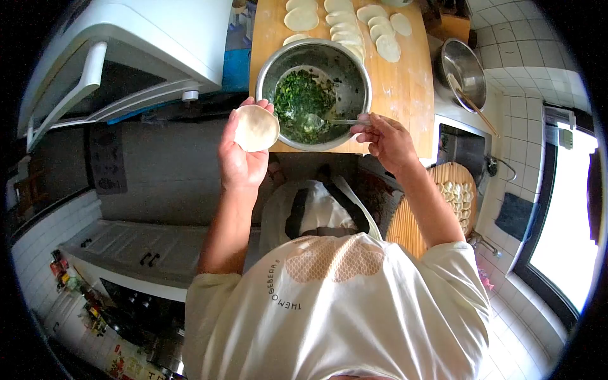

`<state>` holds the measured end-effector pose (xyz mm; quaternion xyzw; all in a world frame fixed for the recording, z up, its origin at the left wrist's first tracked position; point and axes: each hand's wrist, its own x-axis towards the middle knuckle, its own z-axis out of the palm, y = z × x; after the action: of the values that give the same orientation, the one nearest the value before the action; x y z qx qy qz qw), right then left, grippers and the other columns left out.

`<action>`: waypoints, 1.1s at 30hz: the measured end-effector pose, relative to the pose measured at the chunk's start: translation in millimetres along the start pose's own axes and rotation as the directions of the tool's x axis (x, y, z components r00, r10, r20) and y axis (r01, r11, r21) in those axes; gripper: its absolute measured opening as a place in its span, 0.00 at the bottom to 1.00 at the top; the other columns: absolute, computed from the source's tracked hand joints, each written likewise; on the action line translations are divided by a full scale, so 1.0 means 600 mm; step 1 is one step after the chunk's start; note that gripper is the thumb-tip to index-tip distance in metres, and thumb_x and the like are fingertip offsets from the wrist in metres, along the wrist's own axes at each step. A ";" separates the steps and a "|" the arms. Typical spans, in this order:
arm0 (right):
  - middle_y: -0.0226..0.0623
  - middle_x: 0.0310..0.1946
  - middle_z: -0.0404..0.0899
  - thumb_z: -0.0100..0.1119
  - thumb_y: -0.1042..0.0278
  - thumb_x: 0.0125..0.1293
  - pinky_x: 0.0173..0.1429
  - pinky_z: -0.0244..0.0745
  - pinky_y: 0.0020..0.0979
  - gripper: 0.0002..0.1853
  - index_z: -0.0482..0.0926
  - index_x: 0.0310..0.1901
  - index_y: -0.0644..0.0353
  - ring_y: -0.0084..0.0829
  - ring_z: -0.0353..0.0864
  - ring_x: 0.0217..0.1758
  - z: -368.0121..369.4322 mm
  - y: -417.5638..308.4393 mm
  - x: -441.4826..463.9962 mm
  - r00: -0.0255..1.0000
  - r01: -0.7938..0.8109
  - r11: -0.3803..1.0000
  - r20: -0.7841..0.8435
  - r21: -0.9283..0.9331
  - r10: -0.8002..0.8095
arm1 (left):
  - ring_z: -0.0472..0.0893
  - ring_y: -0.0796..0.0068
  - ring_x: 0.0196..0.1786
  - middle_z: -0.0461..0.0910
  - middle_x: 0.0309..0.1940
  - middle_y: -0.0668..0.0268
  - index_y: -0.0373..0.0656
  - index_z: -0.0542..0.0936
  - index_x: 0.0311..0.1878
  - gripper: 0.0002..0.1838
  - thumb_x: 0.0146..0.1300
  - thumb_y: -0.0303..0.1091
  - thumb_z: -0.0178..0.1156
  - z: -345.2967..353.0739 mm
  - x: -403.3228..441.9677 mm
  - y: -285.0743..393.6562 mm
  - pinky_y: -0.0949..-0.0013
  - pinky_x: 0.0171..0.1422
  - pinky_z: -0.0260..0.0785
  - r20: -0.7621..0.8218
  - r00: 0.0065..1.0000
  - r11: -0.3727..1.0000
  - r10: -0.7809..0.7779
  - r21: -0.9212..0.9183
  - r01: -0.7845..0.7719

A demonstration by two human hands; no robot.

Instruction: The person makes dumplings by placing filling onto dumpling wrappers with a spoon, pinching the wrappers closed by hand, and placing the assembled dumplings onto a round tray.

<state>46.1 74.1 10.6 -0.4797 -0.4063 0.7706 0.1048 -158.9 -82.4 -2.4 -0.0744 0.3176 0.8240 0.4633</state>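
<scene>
My left hand point(243, 166), palm up, holds a round, flat dough wrapper point(256, 128) just left of a large steel bowl point(363, 81). Inside the bowl lies a chopped green filling point(301, 95). My right hand point(389, 139) is at the bowl's lower right rim, its fingers closed on the handle of a metal spoon point(345, 121). The spoon's tip rests in the filling. More dough wrappers point(344, 28) lie in overlapping rows on the wooden board point(408, 95) behind the bowl.
A second steel bowl point(465, 69) with wooden chopsticks point(478, 111) stands at the right. Below it, a round woven tray point(405, 221) carries rows of filled dumplings point(457, 199). A white appliance point(152, 44) stands at the upper left, and a sink point(465, 149) lies at the right.
</scene>
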 end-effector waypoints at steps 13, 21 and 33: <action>0.43 0.34 0.80 0.41 0.58 0.69 0.19 0.61 0.17 0.17 0.70 0.46 0.66 0.25 0.80 0.31 0.021 -0.075 -0.053 0.952 0.298 0.935 0.017 0.190 -0.307 | 0.70 0.57 0.56 0.70 0.53 0.51 0.37 0.66 0.55 0.25 0.68 0.49 0.35 0.061 0.018 -0.024 0.57 0.61 0.62 -0.031 0.982 0.979 -0.188 0.071 0.189; 0.40 0.32 0.79 0.44 0.77 0.65 0.29 0.74 0.23 0.10 0.74 0.44 0.66 0.26 0.80 0.31 0.054 -0.020 -0.079 0.597 0.757 0.381 0.325 -0.532 -0.734 | 0.71 0.58 0.55 0.72 0.51 0.51 0.36 0.66 0.56 0.28 0.67 0.51 0.34 0.088 0.036 -0.047 0.58 0.60 0.62 0.105 0.969 0.975 -0.223 0.009 0.224; 0.44 0.38 0.79 0.37 0.75 0.68 0.29 0.75 0.22 0.13 0.73 0.43 0.70 0.30 0.81 0.38 0.049 -0.026 -0.076 0.450 0.851 0.243 0.409 -0.465 -0.794 | 0.72 0.58 0.53 0.73 0.47 0.50 0.32 0.68 0.53 0.28 0.67 0.51 0.34 0.094 0.043 -0.051 0.59 0.61 0.62 0.136 0.969 0.976 -0.207 -0.038 0.214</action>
<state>41.9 43.7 58.2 -0.1653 -0.8252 0.4411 0.3116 -139.1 -19.1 17.3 -0.0656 0.2552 0.7814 0.5657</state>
